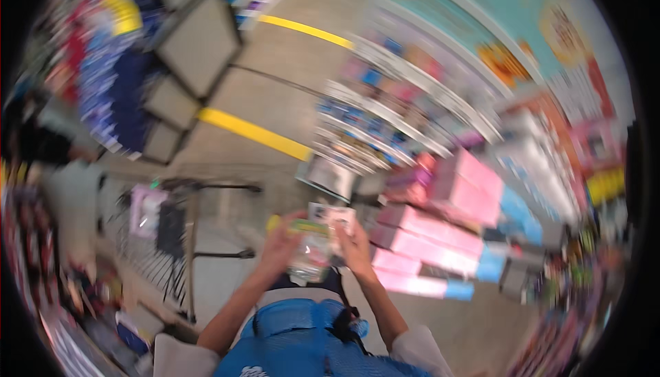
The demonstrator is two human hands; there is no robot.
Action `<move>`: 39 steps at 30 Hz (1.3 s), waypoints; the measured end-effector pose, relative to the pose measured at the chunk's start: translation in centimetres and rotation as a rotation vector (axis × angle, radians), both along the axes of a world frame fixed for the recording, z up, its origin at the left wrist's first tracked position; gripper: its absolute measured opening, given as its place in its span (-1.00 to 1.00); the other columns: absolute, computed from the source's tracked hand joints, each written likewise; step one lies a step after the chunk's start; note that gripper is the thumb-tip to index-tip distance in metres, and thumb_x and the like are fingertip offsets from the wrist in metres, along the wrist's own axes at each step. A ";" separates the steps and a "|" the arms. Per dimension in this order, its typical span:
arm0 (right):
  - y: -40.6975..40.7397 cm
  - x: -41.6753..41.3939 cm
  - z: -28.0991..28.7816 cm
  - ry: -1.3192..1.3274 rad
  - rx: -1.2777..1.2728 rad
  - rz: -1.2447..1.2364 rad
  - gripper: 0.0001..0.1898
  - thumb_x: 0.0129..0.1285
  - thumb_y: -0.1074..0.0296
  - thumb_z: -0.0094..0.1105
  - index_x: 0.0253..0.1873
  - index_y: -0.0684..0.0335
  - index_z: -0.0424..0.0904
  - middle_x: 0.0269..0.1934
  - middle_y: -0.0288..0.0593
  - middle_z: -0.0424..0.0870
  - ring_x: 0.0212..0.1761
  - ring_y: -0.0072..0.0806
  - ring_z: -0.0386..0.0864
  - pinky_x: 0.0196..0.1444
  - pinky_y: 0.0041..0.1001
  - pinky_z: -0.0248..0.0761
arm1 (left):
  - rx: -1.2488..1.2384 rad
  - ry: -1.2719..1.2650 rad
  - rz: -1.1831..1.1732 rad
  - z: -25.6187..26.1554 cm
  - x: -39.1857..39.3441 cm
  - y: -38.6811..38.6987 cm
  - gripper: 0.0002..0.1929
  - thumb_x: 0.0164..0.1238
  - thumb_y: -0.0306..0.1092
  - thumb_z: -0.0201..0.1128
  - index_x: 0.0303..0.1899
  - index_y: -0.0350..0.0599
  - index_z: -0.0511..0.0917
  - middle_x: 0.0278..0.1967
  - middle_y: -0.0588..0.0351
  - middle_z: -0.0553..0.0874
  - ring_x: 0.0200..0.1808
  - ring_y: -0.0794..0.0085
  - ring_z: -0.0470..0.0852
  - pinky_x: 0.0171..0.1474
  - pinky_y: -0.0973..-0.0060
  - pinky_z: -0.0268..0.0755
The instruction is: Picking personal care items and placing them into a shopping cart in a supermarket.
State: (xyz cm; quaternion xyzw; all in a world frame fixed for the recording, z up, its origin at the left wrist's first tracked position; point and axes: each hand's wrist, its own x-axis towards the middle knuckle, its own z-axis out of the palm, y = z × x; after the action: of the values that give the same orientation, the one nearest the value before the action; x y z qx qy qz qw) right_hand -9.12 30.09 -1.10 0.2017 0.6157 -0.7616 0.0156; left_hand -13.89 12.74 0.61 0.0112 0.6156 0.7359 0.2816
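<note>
Both hands are held out before my blue vest (289, 325). My left hand (281, 245) grips a clear plastic package (309, 258) with a green and yellow top edge. On the other side, my right hand (353, 245) holds a small pale card or flat packet (335, 215), which overlaps the top of the clear package. Motion blurs the picture, so the contents of the package and the print on the card cannot be made out.
A wire shopping cart (191, 232) with a pink-edged package (147, 211) stands at the left. Pink boxes (433, 237) are stacked at the right, beside white shelves (392, 114) of goods. Yellow lines (252, 132) cross the floor. Part of another person (41, 134) shows at the far left.
</note>
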 end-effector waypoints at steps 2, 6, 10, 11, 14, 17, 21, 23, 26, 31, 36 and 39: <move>-1.0 -0.4 1.4 0.072 -0.031 0.038 -0.73 0.44 0.31 -0.10 0.09 0.34 0.43 -0.07 -0.19 0.57 -0.07 -0.56 0.51 -0.03 -0.55 0.40 | -0.101 0.132 0.069 0.5 1.6 1.0 -0.61 0.36 -0.36 0.10 0.16 -0.28 0.34 0.00 -0.03 0.53 -0.03 0.41 0.54 0.03 0.52 0.39; -5.3 -2.6 6.1 0.019 0.017 0.124 -0.56 0.49 0.06 -0.32 0.12 0.32 0.40 -0.05 -0.13 0.55 -0.11 -0.50 0.54 -0.05 -0.52 0.42 | -0.296 0.159 0.146 2.2 1.9 -1.7 -0.63 0.39 -0.40 0.06 0.17 -0.31 0.28 -0.08 0.04 0.53 -0.08 0.50 0.52 -0.11 0.55 0.44; -10.5 -4.5 6.0 0.044 -0.136 0.232 -0.55 0.46 0.07 -0.26 0.18 0.35 0.30 -0.06 -0.13 0.52 -0.11 -0.47 0.51 -0.03 -0.52 0.39 | -0.109 0.197 0.639 2.9 1.7 -5.1 -0.56 0.40 -0.34 0.07 0.22 -0.24 0.21 -0.26 0.11 0.56 -0.26 0.57 0.52 -0.24 0.58 0.42; -12.1 -5.2 6.0 0.037 -0.117 0.251 -0.55 0.46 0.07 -0.26 0.18 0.35 0.30 -0.06 -0.13 0.52 -0.11 -0.47 0.51 -0.03 -0.52 0.39 | -0.094 0.187 0.659 3.1 1.5 -6.7 -0.56 0.40 -0.34 0.07 0.22 -0.24 0.21 -0.26 0.11 0.56 -0.26 0.57 0.52 -0.24 0.58 0.42; -18.3 -7.0 6.3 0.119 0.308 0.452 -0.61 0.36 0.29 -0.19 0.20 0.39 0.24 0.00 -0.06 0.45 0.06 -0.39 0.40 0.14 -0.44 0.25 | -0.133 0.080 0.685 2.6 1.1 -12.0 -0.59 0.41 -0.30 0.07 0.21 -0.17 0.25 -0.35 0.19 0.57 -0.37 0.65 0.49 -0.34 0.67 0.36; -24.9 -8.9 3.9 0.224 0.338 0.802 -0.59 0.35 0.30 -0.17 0.22 0.36 0.20 0.05 -0.06 0.40 0.08 -0.39 0.38 0.16 -0.45 0.22 | -0.197 0.081 0.873 -0.2 1.0 -19.2 -0.67 0.37 -0.27 0.12 0.05 -0.27 0.38 -0.31 0.08 0.60 -0.35 0.55 0.55 -0.29 0.56 0.44; -35.4 -9.7 -0.3 0.256 0.164 1.072 -0.52 0.24 0.38 0.06 0.23 0.33 0.19 0.07 -0.07 0.38 0.10 -0.39 0.39 0.16 -0.45 0.25 | -0.143 -0.071 1.075 -3.9 2.0 -28.2 -0.73 0.38 -0.27 0.10 -0.05 -0.25 0.41 -0.28 0.10 0.59 -0.30 0.55 0.55 -0.24 0.56 0.44; -38.7 -10.6 -2.8 0.103 0.022 1.114 -0.51 0.21 0.41 0.09 0.22 0.33 0.20 0.05 -0.08 0.40 0.06 -0.42 0.42 0.10 -0.47 0.31 | -0.070 -0.141 1.152 -5.1 2.4 -30.7 -0.74 0.38 -0.26 0.10 -0.05 -0.23 0.41 -0.24 0.10 0.59 -0.26 0.54 0.55 -0.21 0.56 0.44; -42.5 -11.4 -6.1 -0.081 -0.108 1.184 -0.52 0.18 0.46 0.12 0.19 0.33 0.22 0.00 -0.11 0.45 0.00 -0.50 0.47 -0.01 -0.50 0.41 | 0.124 -0.222 1.247 -8.6 4.3 -34.1 -0.64 0.42 -0.17 0.04 0.06 -0.23 0.34 -0.12 0.06 0.55 -0.14 0.56 0.52 -0.12 0.62 0.38; -46.9 -15.9 -8.8 -0.321 0.189 1.254 -0.66 0.12 0.39 0.15 -0.02 0.29 0.32 -0.18 -0.10 0.54 -0.18 -0.47 0.54 -0.20 -0.46 0.47 | -0.127 -0.354 1.331 -11.0 7.0 -38.1 -0.58 0.44 -0.14 0.00 0.16 -0.25 0.32 -0.13 0.08 0.56 -0.21 0.52 0.53 -0.15 0.52 0.41; -49.0 -17.8 -19.7 -0.149 0.337 1.022 -0.57 0.07 0.41 0.21 0.06 0.27 0.34 -0.16 -0.15 0.57 -0.20 -0.49 0.57 -0.30 -0.48 0.46 | -0.651 -0.203 1.154 -13.8 7.1 -38.1 -0.54 0.29 -0.28 0.17 0.14 -0.33 0.32 -0.25 0.01 0.62 -0.38 0.50 0.55 -0.32 0.55 0.40; -50.6 -16.2 -21.3 -0.258 0.141 0.886 -0.58 0.07 0.47 0.24 0.05 0.31 0.34 -0.08 -0.10 0.55 -0.15 -0.44 0.57 -0.08 -0.46 0.44 | -0.652 -0.233 1.066 -15.7 9.8 -38.1 -0.54 0.28 -0.29 0.18 0.13 -0.33 0.34 -0.24 0.00 0.62 -0.40 0.49 0.56 -0.33 0.52 0.41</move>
State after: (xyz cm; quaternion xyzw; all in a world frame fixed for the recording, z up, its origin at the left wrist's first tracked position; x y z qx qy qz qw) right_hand -25.32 -20.54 -22.36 0.0128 0.6858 -0.6066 0.4021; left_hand -4.09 -25.34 -15.07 -0.4632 0.6944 0.5462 -0.0692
